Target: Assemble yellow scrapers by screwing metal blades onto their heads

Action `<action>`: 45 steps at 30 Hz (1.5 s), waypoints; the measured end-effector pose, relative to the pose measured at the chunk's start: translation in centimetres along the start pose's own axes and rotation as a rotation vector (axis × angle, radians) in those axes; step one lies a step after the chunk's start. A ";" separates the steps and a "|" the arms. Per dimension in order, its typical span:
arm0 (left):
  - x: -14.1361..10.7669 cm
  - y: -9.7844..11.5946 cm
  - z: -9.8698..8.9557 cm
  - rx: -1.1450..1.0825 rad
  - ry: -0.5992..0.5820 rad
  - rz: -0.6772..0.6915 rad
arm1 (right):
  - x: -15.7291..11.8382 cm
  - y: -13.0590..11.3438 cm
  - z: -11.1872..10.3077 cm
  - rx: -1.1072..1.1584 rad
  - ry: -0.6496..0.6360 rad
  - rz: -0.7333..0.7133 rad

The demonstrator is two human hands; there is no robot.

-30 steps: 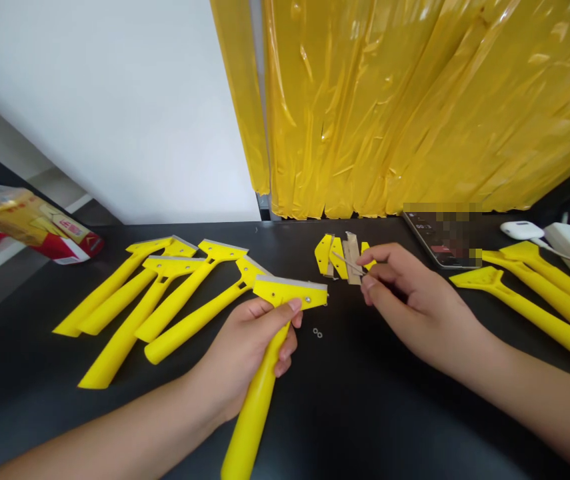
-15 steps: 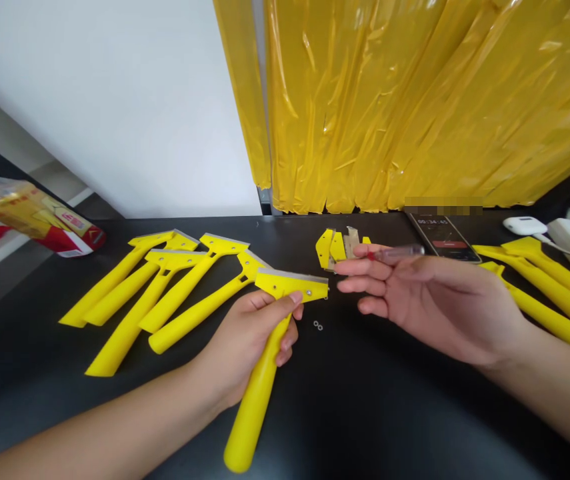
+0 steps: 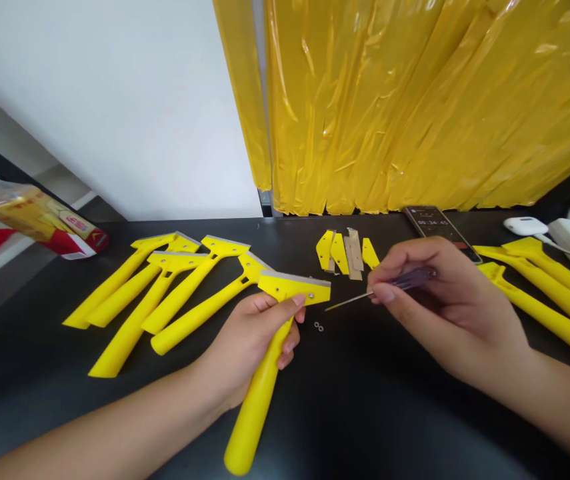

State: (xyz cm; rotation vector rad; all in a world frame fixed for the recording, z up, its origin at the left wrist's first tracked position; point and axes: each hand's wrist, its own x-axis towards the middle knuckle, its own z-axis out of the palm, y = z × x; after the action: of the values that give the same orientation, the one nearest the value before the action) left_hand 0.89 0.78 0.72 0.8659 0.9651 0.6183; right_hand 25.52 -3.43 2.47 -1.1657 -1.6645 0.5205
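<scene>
Black workbench [image 3: 365, 407], yellow plastic sheeting [image 3: 415, 100] behind. L hand [image 3: 249, 340]: fingers wrapped tight round handle of yellow scraper [image 3: 259, 407], scraper head just left of centre. R hand [image 3: 445, 307]: fingers pinched narrow on thin screwdriver [image 3: 412, 279], tip just below scraper head, no contact. Two small washers [image 3: 319, 326] lay on bench between hands. More scrapers [image 3: 179, 293] at left, loose yellow pieces [image 3: 325, 250] upper centre.

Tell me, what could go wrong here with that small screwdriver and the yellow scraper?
The thin screwdriver in the right hand points toward the yellow scraper gripped in the left hand, so its tip might slip and jab that hand. The two small washers lying loose on the black table could get knocked away and be hard to spot.
</scene>
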 end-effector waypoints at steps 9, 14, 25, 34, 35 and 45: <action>0.0 -0.2 0.4 0.101 0.016 -0.009 | -0.9 0.2 -0.2 -0.043 -0.071 -0.121; 0.0 -0.2 0.5 0.143 0.013 -0.007 | -0.5 -0.1 -0.2 -0.076 -0.091 -0.142; 0.0 -0.1 0.6 0.176 0.012 0.002 | 0.1 -0.5 -0.3 -0.192 -0.183 -0.172; -0.1 -0.2 0.6 0.177 0.014 0.004 | 0.0 -0.5 -0.2 -0.183 -0.184 -0.274; -0.1 -0.2 0.6 0.178 0.013 0.002 | 0.0 -0.6 -0.3 -0.193 -0.190 -0.271; 0.2 -0.3 0.4 0.189 0.010 0.010 | 0.6 -0.7 -0.3 -0.289 -0.258 -0.369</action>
State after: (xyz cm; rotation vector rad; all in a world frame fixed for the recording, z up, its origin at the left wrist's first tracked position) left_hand 1.32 0.63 0.50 1.0360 1.0400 0.5461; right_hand 25.45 -3.31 3.44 -0.9848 -2.1757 0.2053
